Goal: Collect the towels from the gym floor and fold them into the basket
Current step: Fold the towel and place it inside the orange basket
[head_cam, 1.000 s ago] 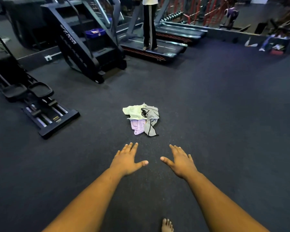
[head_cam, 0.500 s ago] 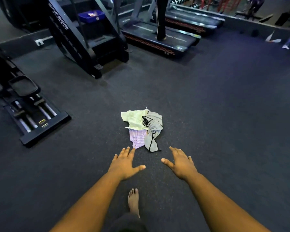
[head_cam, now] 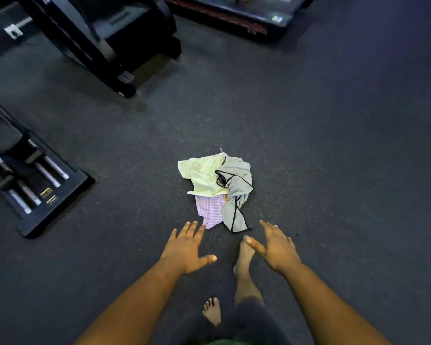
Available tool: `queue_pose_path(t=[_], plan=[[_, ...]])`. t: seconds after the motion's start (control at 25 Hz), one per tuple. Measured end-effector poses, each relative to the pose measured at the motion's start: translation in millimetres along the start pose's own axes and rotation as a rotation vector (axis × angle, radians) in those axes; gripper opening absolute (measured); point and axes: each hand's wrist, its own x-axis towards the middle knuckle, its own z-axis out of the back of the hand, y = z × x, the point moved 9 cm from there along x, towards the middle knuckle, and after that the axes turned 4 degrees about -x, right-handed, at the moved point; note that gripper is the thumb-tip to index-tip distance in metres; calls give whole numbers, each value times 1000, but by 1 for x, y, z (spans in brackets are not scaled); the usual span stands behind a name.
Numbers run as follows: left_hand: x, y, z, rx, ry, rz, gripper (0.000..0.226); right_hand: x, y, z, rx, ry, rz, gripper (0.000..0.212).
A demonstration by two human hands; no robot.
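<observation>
Both hands, left (head_cam: 187,247) and right (head_cam: 277,250), were spread and empty; best scoop the towels (head_cam: 215,190), perhaps tangled, from underneath together.

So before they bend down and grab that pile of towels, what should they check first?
1. Both hands free: ok. The left hand and right hand are open and hold nothing.
2. Towels within sight: ok. The yellow towel, grey towel and purple striped towel lie heaped together.
3. Hands touching the pile: not ok, both hover short of it.
4. Basket nearby: cannot tell, none in view.
5. Footing: ok, bare foot is planted on the floor.
</observation>
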Motion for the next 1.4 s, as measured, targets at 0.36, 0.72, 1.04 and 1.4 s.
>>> queue_pose_path(t=[0.36, 0.72, 1.04, 1.4], plan=[[243, 35, -42, -68, 159, 153, 104, 263, -44, -48, -91, 125, 46, 129], [485, 96, -151, -54, 165, 127, 105, 479, -98, -181, -280, 216, 69, 74], [593, 131, -216, -96, 131, 52, 133, 624, -115, -186, -158, -164, 42, 40], [589, 138, -225, -148, 234, 57, 129, 638, -134, -223, -202, 184, -223, 18]])
